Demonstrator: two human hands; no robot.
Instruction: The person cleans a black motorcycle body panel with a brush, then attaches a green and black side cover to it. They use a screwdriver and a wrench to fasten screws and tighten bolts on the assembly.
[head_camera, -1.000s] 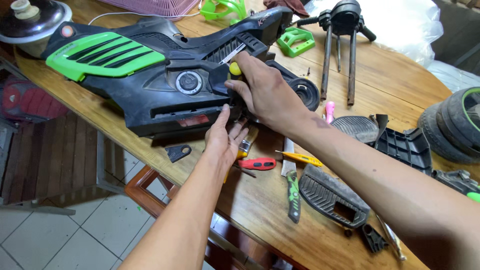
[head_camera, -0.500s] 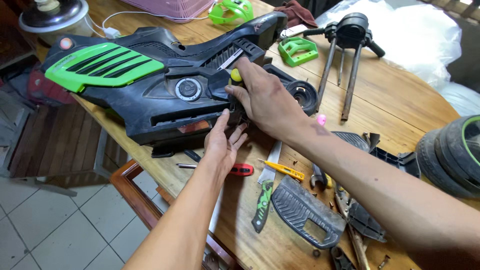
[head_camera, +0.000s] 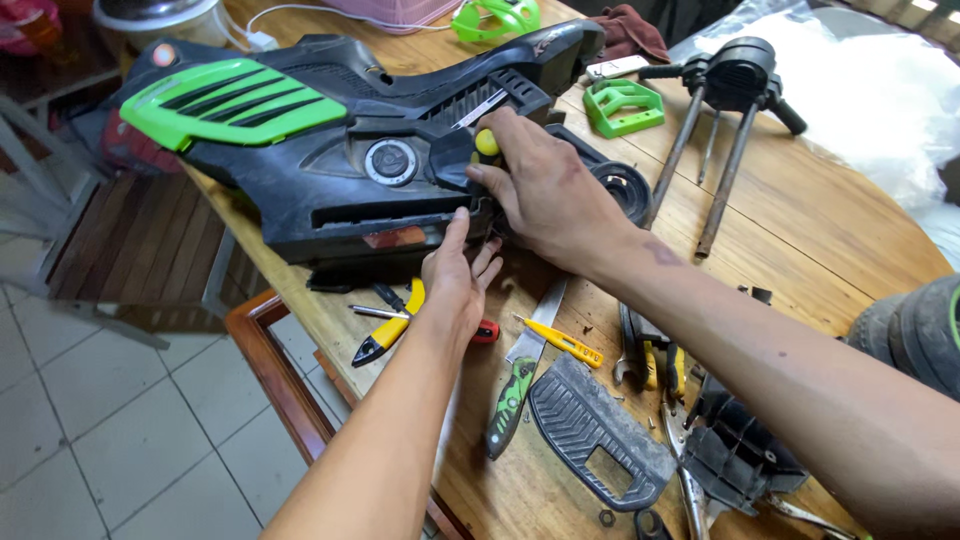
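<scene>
Hands stay put on the black-and-green scooter body (head_camera: 330, 170) lying on the wooden table (head_camera: 800, 220): left hand (head_camera: 455, 280) spread against its lower edge, right hand (head_camera: 545, 185) still pinching a yellow-handled screwdriver (head_camera: 487, 143).

The black and green body panel (head_camera: 330, 160) fills the counter (head_camera: 800, 210) from nine to twelve o'clock, blocking any pass there. Both hands crowd its lower right edge. At six o'clock, pliers (head_camera: 388, 336), a small yellow screwdriver (head_camera: 560, 341), a green-handled knife (head_camera: 515, 385) and a ribbed black footplate (head_camera: 595, 435) lie close together. At one o'clock a black fork with two rods (head_camera: 715, 120) stands in the way. Bare wood lies open at three o'clock, right of the rods.
</scene>
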